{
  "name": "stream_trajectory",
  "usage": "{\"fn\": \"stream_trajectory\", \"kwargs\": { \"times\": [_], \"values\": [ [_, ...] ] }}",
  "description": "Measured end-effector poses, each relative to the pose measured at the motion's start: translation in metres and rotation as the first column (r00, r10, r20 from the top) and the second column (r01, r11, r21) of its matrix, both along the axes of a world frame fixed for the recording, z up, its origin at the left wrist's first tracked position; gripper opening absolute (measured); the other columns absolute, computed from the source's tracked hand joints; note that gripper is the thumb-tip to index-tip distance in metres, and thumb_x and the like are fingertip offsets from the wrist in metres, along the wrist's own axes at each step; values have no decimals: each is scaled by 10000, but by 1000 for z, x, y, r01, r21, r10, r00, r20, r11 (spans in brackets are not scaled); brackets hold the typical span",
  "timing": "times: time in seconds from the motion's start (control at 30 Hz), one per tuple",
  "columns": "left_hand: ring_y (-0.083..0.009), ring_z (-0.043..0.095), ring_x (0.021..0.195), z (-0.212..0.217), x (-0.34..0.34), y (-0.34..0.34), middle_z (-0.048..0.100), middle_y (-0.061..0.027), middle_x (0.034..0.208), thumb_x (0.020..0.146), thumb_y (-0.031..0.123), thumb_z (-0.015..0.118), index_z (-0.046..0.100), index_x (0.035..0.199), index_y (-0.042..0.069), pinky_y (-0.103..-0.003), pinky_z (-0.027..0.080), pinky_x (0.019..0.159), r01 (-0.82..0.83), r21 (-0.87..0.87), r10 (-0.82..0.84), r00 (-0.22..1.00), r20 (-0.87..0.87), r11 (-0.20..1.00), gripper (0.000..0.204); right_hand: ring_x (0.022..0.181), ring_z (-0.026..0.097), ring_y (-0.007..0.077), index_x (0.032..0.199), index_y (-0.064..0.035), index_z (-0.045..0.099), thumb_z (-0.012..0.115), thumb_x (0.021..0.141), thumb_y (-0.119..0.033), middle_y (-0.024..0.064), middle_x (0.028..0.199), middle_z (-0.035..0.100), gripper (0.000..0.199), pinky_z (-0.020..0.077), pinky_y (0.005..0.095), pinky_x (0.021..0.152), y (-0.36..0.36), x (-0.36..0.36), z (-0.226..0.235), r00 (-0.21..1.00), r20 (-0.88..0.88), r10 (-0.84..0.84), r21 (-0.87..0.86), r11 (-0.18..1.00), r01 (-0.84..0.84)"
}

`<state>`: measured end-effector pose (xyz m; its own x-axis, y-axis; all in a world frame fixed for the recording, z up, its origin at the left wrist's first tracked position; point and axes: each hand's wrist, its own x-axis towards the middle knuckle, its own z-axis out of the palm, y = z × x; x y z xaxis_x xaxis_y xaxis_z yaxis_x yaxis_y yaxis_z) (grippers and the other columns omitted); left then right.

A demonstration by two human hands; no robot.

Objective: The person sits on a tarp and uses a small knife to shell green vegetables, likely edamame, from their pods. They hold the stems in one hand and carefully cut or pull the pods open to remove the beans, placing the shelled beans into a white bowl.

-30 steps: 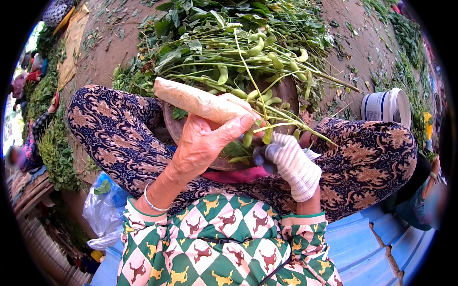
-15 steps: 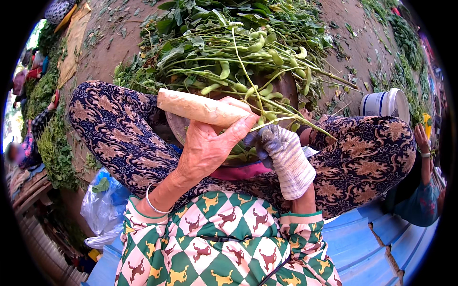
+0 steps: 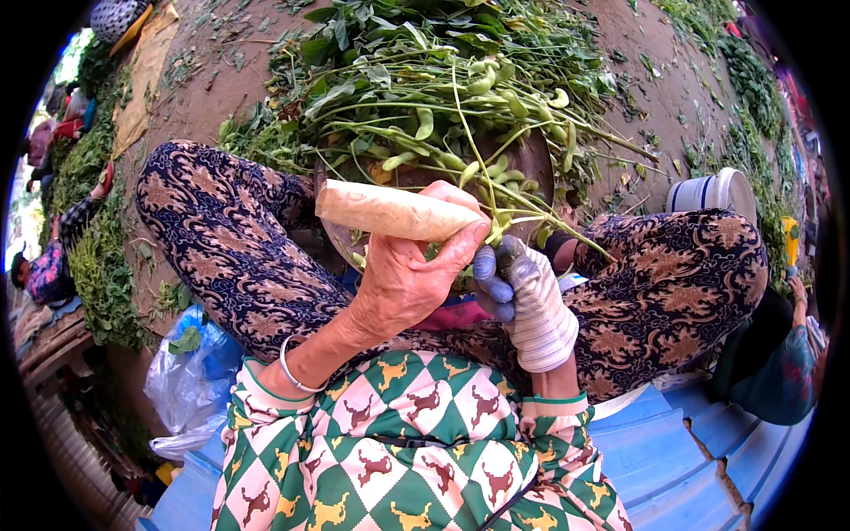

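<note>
Beanstalk [image 3: 580,234] seemingly in half-curled hands [image 3: 403,279] [image 3: 537,305]

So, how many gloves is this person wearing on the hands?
1: a striped glove on the right hand. The left hand has none.

Left hand [image 3: 407,276] clenched, gloved right hand [image 3: 533,290] beside it, fingers [image 3: 498,290] bent

My left hand [image 3: 409,273] grips a pale rod [image 3: 385,211] over the basin [image 3: 537,157], my gloved right hand [image 3: 529,296] beside a bean stem [image 3: 584,239]; podded stalks [image 3: 482,81] cross the basin's far edge.
</note>
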<state>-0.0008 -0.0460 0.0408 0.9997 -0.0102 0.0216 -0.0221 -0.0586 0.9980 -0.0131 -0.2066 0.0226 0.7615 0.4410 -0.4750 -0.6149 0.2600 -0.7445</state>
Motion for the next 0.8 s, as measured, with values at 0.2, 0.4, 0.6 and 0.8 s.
{"fn": "stream_trajectory", "kwargs": {
  "times": [0.2, 0.4, 0.6, 0.8],
  "values": [
    [-122, 558, 744, -7, -1, 3, 562, -22, 803, 824, 36, 628, 581, 862, 19, -254, 436, 685, 54, 1, -54, 997, -46, 999, 63, 478, 498, 157, 865, -61, 609, 554, 888, -328, 49, 581, 524, 274, 392, 290, 447, 3, 5, -7, 958, 250, 142, -443, 896, -17],
    [-119, 551, 751, -16, -6, 2, 571, -17, 803, 812, 49, 641, 586, 846, 23, -257, 436, 694, 47, 44, -47, 999, -13, 998, 70, 661, 612, 356, 871, -16, 618, 619, 834, -179, 183, 739, 627, 167, 485, 412, 580, 14, 2, -10, 734, 531, 424, -812, 502, 297],
    [-72, 531, 767, -10, -6, 4, 572, -5, 861, 858, 31, 597, 616, 883, 0, -205, 425, 693, 110, 97, -100, 990, -96, 989, 44, 478, 550, 241, 851, -21, 628, 513, 916, -254, 114, 608, 596, 268, 423, 319, 441, 14, -1, -17, 868, 495, 44, -486, 842, 234],
    [-85, 537, 711, -3, -4, 7, 559, -5, 766, 826, 29, 620, 584, 850, 26, -231, 435, 654, 102, -27, -105, 982, -156, 994, 43, 380, 439, 67, 913, -59, 621, 424, 965, -353, 18, 569, 580, 357, 325, 205, 342, 0, 4, 5, 998, 23, 61, -152, 987, -57]
  ]
}}
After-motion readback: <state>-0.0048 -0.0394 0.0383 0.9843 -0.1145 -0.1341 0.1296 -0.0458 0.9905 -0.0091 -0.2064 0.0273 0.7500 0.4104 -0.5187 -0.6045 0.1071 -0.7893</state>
